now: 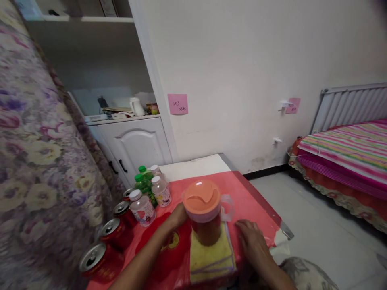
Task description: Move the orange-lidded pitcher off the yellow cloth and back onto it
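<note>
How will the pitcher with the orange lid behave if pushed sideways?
The pitcher looks nearly full of dark liquid, so probably heavy. It is tall and stands on a soft folded cloth, so it may tip rather than slide.

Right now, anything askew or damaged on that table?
The red table cover is rucked back at the near right corner, baring the table edge. The pitcher stands upright on the yellow cloth; no spill shows.

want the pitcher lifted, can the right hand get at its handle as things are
Probably yes: the right hand lies open on the red tablecloth right beside the clear handle of the pitcher, with nothing between them.
</note>
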The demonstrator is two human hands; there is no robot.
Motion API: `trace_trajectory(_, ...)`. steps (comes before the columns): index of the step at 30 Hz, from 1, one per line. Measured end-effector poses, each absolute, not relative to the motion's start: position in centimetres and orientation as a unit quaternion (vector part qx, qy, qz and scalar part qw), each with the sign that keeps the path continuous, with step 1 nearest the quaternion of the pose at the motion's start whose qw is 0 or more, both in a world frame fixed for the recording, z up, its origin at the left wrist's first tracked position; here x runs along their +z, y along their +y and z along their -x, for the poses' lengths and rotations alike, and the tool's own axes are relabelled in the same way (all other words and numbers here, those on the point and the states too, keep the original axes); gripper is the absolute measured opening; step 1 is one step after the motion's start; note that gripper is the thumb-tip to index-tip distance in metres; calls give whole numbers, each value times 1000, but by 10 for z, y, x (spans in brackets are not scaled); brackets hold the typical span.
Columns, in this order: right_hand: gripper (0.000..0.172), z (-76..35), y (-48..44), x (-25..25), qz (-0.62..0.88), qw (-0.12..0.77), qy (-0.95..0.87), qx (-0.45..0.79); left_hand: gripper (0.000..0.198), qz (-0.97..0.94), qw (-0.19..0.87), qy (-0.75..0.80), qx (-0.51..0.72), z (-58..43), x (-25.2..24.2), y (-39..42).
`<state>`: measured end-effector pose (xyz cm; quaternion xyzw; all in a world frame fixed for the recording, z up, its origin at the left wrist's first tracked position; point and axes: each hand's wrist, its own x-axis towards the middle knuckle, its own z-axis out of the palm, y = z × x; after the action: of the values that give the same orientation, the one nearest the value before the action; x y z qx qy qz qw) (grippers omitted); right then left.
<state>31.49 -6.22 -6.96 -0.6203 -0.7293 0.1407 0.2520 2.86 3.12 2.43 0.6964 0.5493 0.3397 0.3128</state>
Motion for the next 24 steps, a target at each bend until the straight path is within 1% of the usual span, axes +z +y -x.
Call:
trace_trajectory(2, 48, -308, -57, -62, 618, 228, -742, 129, 22, -722, 309, 532, 317, -23, 22, 27)
trace_trajectory(5, 44, -299, -49, -56, 601, 217, -759, 125, 32, -739, 290, 534, 292, -16, 23, 13)
trace_trajectory(9, 39, -300, -43, -55, 586, 197, -779, 107, 35, -740, 254, 558, 276, -9, 27, -15)
trace_trajectory(12, 40, -310, -45, -53, 589, 189, -781, 86, 37, -738, 236, 572, 269, -6, 32, -36)
trace_trajectory(17, 41, -332, -51, -52, 622, 166, -763, 56, 34, -748, 193, 587, 242, -11, 33, -71)
trace_trajectory(20, 43, -346, -55, -52, 641, 151, -751, 49, 37, -761, 169, 579, 238, -15, 18, -95)
trace_trajectory(24, 42, -368, -59, -53, 660, 132, -738, 51, 38, -794, 145, 532, 255, -18, -28, -125)
